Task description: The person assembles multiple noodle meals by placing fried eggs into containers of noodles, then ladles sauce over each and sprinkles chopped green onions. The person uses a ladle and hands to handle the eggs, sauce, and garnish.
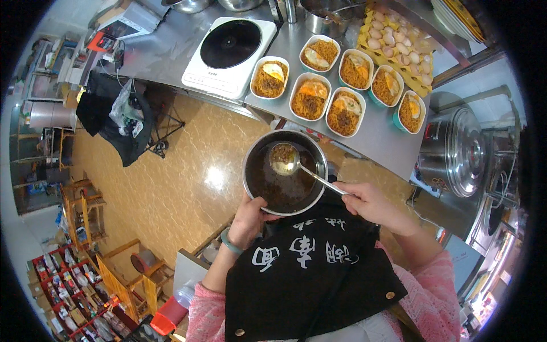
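Observation:
My left hand (pixel 249 219) grips the near left rim of a metal pot (pixel 247 191), its thumb over the edge. Dark brown sauce or broth (pixel 279 191) fills part of the pot. A metal ladle (pixel 319 179) is held by its handle in my right hand (pixel 364 202), fingers wrapped round it. The ladle's bowl sits over the pot with some oily, bitty liquid in it. On the steel counter ahead stand several white-rimmed bowls of noodles (pixel 310 97). Each carries a piece of fried egg, and some have dark minced topping.
A white induction cooker (pixel 213 88) with a black round plate sits left of the bowls. Yellow trays of eggs (pixel 396 48) lie at the back right, by another pot (pixel 325 25) with a utensil in it. A large lidded steel cooker (pixel 453 151) stands right. A black folding chair (pixel 128 142) is at left.

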